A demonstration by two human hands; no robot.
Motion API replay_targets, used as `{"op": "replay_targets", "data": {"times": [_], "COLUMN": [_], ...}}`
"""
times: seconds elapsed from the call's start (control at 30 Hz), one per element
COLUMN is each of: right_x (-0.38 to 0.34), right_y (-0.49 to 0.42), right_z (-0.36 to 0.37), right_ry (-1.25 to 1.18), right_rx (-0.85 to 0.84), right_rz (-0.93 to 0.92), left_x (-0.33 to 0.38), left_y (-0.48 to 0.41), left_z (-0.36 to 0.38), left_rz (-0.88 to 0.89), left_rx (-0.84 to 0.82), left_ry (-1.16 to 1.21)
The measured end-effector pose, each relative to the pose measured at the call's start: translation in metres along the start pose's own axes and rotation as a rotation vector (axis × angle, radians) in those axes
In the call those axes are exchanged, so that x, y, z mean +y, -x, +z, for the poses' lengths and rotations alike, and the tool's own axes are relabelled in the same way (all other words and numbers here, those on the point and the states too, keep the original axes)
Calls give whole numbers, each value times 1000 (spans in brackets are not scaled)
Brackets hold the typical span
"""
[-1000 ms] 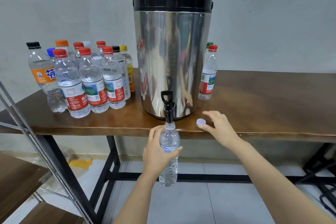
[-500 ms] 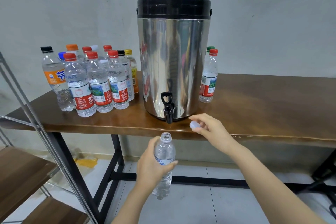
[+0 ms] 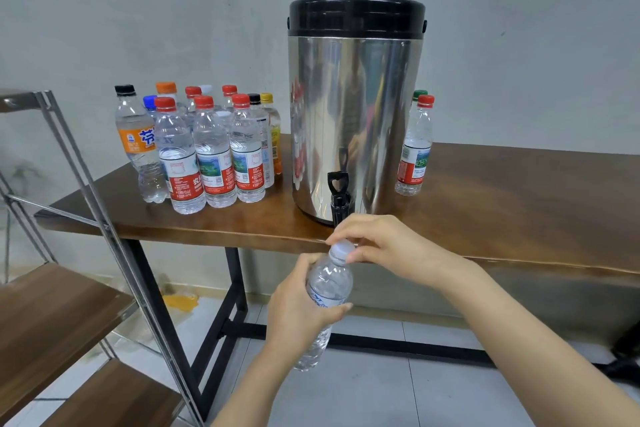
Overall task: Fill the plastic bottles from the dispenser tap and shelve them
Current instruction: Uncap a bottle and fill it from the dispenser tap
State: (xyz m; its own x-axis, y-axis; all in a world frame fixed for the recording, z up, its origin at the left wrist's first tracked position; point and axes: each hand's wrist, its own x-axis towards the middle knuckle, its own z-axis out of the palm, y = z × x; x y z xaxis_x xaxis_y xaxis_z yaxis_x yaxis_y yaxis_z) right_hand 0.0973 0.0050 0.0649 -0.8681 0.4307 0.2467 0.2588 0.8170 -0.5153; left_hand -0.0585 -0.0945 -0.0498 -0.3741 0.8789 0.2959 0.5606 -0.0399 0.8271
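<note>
The left hand [image 3: 301, 305] is wrapped around a clear bottle [image 3: 327, 291], held just below the dispenser's black tap [image 3: 339, 198], in front of the desk [image 3: 519, 211]. The right hand [image 3: 391, 246] pinches the white cap [image 3: 343, 250] on the bottle's top.

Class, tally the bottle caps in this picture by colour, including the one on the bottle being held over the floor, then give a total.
Red caps: 6
Black caps: 2
White caps: 2, one on the held bottle
Blue cap: 1
Orange cap: 1
Yellow cap: 1
Green cap: 1
Total: 14
</note>
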Motion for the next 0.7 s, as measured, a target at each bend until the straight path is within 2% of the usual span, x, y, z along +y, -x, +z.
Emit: {"op": "replay_targets", "data": {"times": [0.13,0.27,0.4,0.47,0.57,0.7], "right_x": [-7,-17,-16,-16,-16,-14], "right_y": [-5,-9,-14,-18,-21,-26], "right_z": [3,7,10,10,14,24], "right_ry": [58,320,62,59,214,54], "right_rx": [-33,-29,-43,-24,-9,-17], "right_rz": [62,187,100,122,181,63], "left_x": [0,1,-3,-3,-6,-9], "left_y": [4,7,5,5,4,3], "left_z": [-8,-15,-23,-27,-32,-38], "left_rz": [25,38,8,6,-13,1], "left_rx": [-9,-6,26,20,33,35], "left_ry": [-73,-108,-82,-94,-68,-74]}}
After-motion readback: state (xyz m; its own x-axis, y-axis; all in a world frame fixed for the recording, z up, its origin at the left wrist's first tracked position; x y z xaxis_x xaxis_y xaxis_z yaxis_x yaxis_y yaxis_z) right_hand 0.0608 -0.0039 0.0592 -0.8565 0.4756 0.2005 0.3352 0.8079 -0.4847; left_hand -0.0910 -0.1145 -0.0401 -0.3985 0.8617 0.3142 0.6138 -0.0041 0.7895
